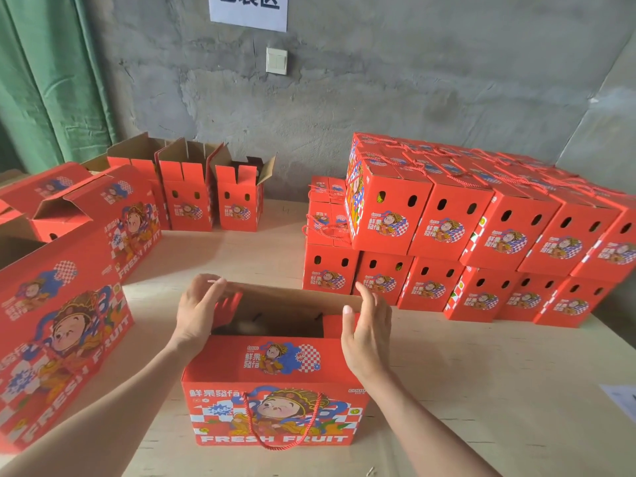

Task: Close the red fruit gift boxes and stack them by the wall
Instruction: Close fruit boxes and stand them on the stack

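Head view, open red gift box (pixel 275 366), left hand (pixel 198 311) and right hand (pixel 366 333) gripping its opposite ends

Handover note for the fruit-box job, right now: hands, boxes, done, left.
Left hand grips the left end of the open red cardboard gift box; right hand holds its right end flap between thumb and fingers.
Near top flap folded in, far flap up; box on the pale wooden table.
Done: closed red boxes stacked two tiers high by the grey wall.
Left: close this box, stack it; three open red boxes wait at far left.
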A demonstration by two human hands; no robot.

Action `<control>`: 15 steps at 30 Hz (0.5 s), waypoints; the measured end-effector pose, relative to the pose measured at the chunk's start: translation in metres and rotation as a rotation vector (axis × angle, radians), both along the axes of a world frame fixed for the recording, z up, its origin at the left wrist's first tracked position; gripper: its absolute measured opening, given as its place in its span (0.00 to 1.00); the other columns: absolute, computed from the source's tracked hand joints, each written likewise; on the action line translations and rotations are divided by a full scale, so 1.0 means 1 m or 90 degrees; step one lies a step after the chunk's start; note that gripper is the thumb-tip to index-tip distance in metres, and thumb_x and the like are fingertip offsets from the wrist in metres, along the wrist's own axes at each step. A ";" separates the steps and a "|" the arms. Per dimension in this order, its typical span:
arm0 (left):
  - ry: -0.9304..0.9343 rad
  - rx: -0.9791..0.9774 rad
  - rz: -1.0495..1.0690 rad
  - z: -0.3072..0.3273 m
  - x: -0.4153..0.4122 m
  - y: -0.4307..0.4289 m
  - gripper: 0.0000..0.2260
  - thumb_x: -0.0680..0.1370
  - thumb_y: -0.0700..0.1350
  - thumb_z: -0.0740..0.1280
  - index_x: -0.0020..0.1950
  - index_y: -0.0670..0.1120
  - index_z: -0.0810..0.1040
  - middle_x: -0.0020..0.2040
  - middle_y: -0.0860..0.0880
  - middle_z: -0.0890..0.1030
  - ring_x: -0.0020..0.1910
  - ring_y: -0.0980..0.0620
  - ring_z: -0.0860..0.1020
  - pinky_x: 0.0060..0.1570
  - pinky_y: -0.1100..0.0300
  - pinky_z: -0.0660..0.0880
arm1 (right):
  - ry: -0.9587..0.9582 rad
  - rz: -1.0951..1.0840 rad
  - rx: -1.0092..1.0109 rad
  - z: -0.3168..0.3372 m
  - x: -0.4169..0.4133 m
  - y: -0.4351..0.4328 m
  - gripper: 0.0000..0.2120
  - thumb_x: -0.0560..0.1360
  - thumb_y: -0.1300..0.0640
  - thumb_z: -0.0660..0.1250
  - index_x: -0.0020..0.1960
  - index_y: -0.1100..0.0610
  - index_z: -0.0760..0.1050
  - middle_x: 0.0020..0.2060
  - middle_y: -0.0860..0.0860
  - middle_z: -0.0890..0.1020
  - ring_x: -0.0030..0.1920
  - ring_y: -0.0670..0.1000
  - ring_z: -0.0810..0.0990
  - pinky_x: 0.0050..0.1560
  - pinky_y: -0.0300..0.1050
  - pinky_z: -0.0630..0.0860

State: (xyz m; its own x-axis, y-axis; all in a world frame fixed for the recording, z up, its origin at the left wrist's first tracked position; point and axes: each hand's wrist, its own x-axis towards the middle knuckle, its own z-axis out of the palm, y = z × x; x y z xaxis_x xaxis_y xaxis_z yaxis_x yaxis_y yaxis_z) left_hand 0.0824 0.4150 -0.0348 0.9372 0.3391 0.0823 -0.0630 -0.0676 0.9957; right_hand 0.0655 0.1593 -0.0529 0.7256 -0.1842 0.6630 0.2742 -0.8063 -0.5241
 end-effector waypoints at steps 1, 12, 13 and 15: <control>0.004 0.006 -0.017 0.000 0.000 0.000 0.17 0.68 0.58 0.62 0.50 0.49 0.76 0.51 0.39 0.79 0.55 0.38 0.77 0.45 0.47 0.77 | 0.022 0.006 -0.021 -0.001 0.000 0.000 0.17 0.75 0.65 0.65 0.64 0.62 0.73 0.53 0.58 0.77 0.53 0.56 0.75 0.55 0.44 0.69; -0.051 0.339 -0.034 -0.012 0.000 -0.003 0.32 0.69 0.31 0.72 0.69 0.40 0.64 0.62 0.39 0.73 0.62 0.41 0.71 0.61 0.47 0.70 | 0.071 -0.030 -0.107 -0.001 0.001 0.000 0.22 0.64 0.69 0.74 0.58 0.62 0.75 0.62 0.61 0.74 0.65 0.63 0.72 0.63 0.63 0.71; -0.079 0.375 -0.008 -0.010 -0.002 -0.004 0.32 0.68 0.34 0.75 0.68 0.39 0.66 0.62 0.39 0.73 0.63 0.40 0.70 0.63 0.44 0.67 | 0.062 -0.037 -0.115 -0.001 0.001 0.001 0.22 0.64 0.66 0.75 0.56 0.62 0.76 0.63 0.61 0.74 0.66 0.63 0.71 0.64 0.65 0.69; -0.163 0.449 0.038 -0.008 -0.006 -0.006 0.27 0.67 0.50 0.77 0.60 0.39 0.73 0.59 0.42 0.75 0.61 0.40 0.71 0.63 0.42 0.66 | 0.030 -0.037 -0.118 -0.003 0.000 0.000 0.18 0.66 0.59 0.75 0.54 0.60 0.77 0.64 0.59 0.74 0.68 0.62 0.70 0.67 0.67 0.63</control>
State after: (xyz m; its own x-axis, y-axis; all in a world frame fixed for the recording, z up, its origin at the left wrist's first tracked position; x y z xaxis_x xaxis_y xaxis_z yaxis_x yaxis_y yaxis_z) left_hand 0.0765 0.4094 -0.0428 0.8408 0.1752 0.5121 -0.2632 -0.6944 0.6697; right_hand 0.0652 0.1596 -0.0556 0.7488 -0.1047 0.6545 0.2026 -0.9040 -0.3765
